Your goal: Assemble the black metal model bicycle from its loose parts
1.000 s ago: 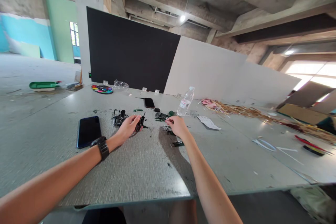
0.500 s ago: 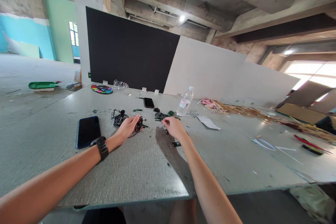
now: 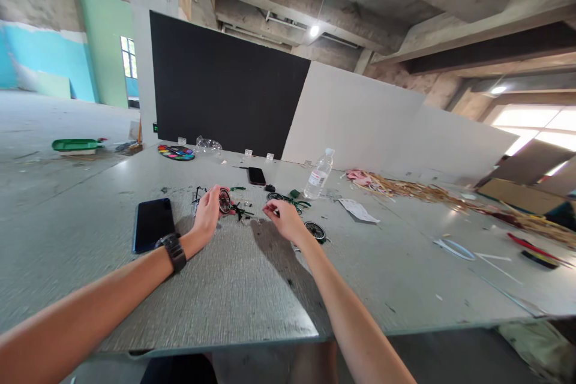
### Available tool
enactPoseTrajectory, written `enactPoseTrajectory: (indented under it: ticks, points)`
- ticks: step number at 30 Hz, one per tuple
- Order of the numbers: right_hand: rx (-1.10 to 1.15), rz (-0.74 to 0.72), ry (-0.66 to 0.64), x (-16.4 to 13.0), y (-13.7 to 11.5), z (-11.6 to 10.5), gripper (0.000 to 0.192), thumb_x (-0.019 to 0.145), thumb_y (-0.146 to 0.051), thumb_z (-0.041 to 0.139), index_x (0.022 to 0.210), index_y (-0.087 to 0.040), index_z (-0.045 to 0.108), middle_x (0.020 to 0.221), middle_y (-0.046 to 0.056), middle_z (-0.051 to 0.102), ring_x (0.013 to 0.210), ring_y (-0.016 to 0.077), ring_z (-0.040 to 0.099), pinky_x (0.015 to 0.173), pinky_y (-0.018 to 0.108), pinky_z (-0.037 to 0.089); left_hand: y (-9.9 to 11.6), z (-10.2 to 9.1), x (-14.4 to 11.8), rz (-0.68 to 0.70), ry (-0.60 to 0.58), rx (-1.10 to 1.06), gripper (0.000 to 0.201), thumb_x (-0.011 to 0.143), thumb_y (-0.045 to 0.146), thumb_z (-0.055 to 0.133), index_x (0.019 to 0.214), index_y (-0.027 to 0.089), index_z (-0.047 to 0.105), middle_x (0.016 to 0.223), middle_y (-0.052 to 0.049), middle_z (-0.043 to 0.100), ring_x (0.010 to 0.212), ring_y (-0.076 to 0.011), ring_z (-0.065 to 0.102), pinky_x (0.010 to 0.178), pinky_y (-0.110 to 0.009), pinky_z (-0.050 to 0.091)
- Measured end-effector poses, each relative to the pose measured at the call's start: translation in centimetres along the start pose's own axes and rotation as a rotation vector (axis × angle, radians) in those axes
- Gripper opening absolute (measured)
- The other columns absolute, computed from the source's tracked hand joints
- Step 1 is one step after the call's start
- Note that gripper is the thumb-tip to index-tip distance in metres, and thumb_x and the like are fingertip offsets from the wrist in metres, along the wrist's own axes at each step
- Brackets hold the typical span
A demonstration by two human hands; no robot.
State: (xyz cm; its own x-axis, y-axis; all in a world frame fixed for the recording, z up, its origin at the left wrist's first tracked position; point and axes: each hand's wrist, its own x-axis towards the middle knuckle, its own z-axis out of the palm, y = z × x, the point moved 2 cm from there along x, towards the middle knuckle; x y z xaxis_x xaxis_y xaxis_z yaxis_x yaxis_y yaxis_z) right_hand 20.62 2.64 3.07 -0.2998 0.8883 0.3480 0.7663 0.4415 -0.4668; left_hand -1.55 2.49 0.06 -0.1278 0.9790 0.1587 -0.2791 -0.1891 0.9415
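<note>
My left hand (image 3: 208, 211) is closed around a small black spoked wheel (image 3: 224, 200), held upright with its face towards me. Behind that hand, a black model bicycle part (image 3: 198, 193) is mostly hidden. To the right of the held wheel lie dark green small parts (image 3: 242, 212). My right hand (image 3: 284, 219) hovers low over the table with thumb and fingers pinched; whatever is between them is too small to make out. A second spoked wheel (image 3: 315, 230) rests beside my right wrist. Just beyond the fingers are another wheel (image 3: 274, 196) and green frame pieces (image 3: 297, 201).
A large phone (image 3: 153, 225) lies left of my left wrist, a smaller phone (image 3: 256, 176) further back. A clear plastic bottle (image 3: 319, 175) stands beyond my right hand, near a paper sheet (image 3: 359, 210). Wood strips (image 3: 405, 192) and red-handled pliers (image 3: 531, 245) lie right.
My left hand has shifted left and turned the wheel more towards me. My right hand has moved slightly left and down, uncovering the wheel beside its wrist.
</note>
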Motion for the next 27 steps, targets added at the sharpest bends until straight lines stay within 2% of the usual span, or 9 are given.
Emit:
enactPoseTrajectory:
  ticks: [4, 8, 13, 20, 24, 27]
  points:
    - [-0.005, -0.022, -0.024, 0.0, -0.3, 0.3, 0.015, 0.095, -0.023, 0.058, 0.094, -0.017, 0.072, 0.097, 0.008, 0.075, 0.087, 0.0191, 0.067, 0.077, 0.028, 0.044, 0.3, -0.1, -0.2, -0.016, 0.044, -0.078, 0.036, 0.079, 0.062, 0.06, 0.092, 0.028, 0.064, 0.101, -0.007, 0.073, 0.096, -0.0303, 0.069, 0.075, -0.044, 0.059]
    - [0.004, -0.025, -0.033, 0.0, -0.6, 0.5, 0.018, 0.097, -0.026, 0.057, 0.096, -0.017, 0.073, 0.097, 0.008, 0.076, 0.087, 0.0195, 0.068, 0.075, 0.027, 0.044, 1.0, 0.2, -0.7, -0.015, -0.071, -0.05, 0.029, 0.08, 0.06, 0.057, 0.089, 0.033, 0.064, 0.099, -0.004, 0.075, 0.095, -0.0302, 0.069, 0.075, -0.044, 0.056]
    - [-0.025, -0.11, -0.088, -0.1, -2.4, 1.7, 0.016, 0.094, -0.021, 0.061, 0.097, -0.018, 0.076, 0.097, 0.007, 0.077, 0.089, 0.0202, 0.069, 0.078, 0.026, 0.045, 1.3, 0.3, -1.0, -0.005, -0.047, 0.062, 0.043, 0.08, 0.074, 0.052, 0.081, 0.033, 0.065, 0.085, -0.005, 0.074, 0.088, -0.0313, 0.066, 0.071, -0.043, 0.052]
    - [-0.088, -0.019, -0.109, -0.2, -4.1, 3.5, 0.012, 0.09, -0.018, 0.065, 0.094, -0.018, 0.077, 0.093, 0.008, 0.078, 0.087, 0.0217, 0.071, 0.074, 0.026, 0.045, 0.0, 0.5, -0.2, 0.052, -0.035, 0.06, 0.062, 0.082, 0.078, 0.05, 0.087, 0.017, 0.062, 0.079, -0.007, 0.063, 0.076, -0.0218, 0.06, 0.061, -0.032, 0.05]
    - [-0.146, 0.029, -0.143, -0.2, -3.6, 4.3, 0.01, 0.088, -0.021, 0.068, 0.092, -0.019, 0.077, 0.091, 0.008, 0.077, 0.085, 0.0223, 0.071, 0.073, 0.026, 0.045, -0.8, 0.5, 0.3, 0.05, -0.058, 0.016, 0.059, 0.086, 0.074, 0.05, 0.091, 0.016, 0.061, 0.082, -0.006, 0.061, 0.075, -0.0194, 0.059, 0.059, -0.029, 0.05]
    - [-0.215, 0.031, -0.164, -0.3, -3.4, 4.6, 0.013, 0.092, -0.023, 0.064, 0.091, -0.017, 0.075, 0.094, 0.012, 0.076, 0.088, 0.0246, 0.071, 0.073, 0.028, 0.045, -0.9, 0.5, 0.4, 0.058, -0.062, 0.005, 0.057, 0.087, 0.072, 0.05, 0.09, 0.016, 0.062, 0.082, -0.007, 0.062, 0.074, -0.0192, 0.059, 0.058, -0.029, 0.05]
